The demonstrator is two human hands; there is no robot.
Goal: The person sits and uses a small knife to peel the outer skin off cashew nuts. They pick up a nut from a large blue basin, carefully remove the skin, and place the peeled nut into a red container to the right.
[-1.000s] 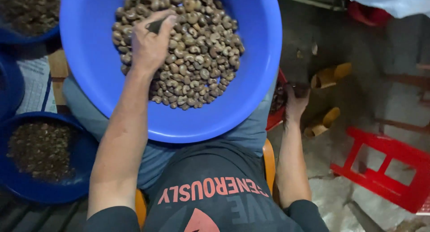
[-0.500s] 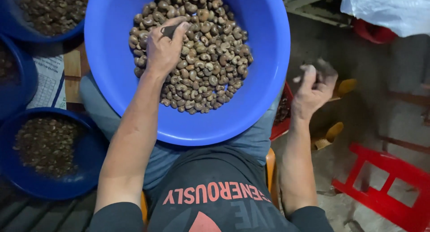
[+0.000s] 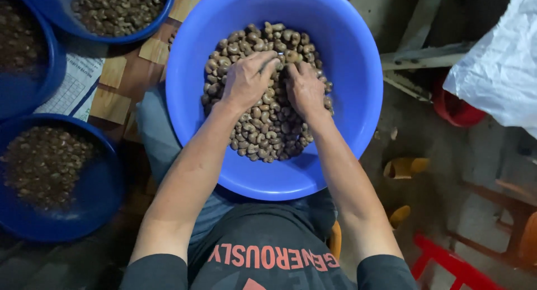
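Observation:
A big blue basin (image 3: pixel 347 127) rests on my lap, partly filled with brown kidney-shaped nuts (image 3: pixel 268 130). Both my hands are inside it, on top of the pile. My left hand (image 3: pixel 246 80) lies knuckles up with its fingers curled down onto the nuts; what is under the fingers is hidden. My right hand (image 3: pixel 305 88) lies palm down beside it, fingers stretched over the nuts, its fingertips close to those of the left hand.
Three dark blue bowls stand at the left: one (image 3: pixel 106 178) with dark brown bits, another (image 3: pixel 42 77) at the edge, a third (image 3: pixel 151 32) at the top holding nuts. A red stool (image 3: pixel 447 262), a white sack (image 3: pixel 503 71) and a red tub (image 3: pixel 456 111) are on the right.
My right hand came up from the floor at the right and into the basin, next to the left hand. The basin now sits more to the centre of view.

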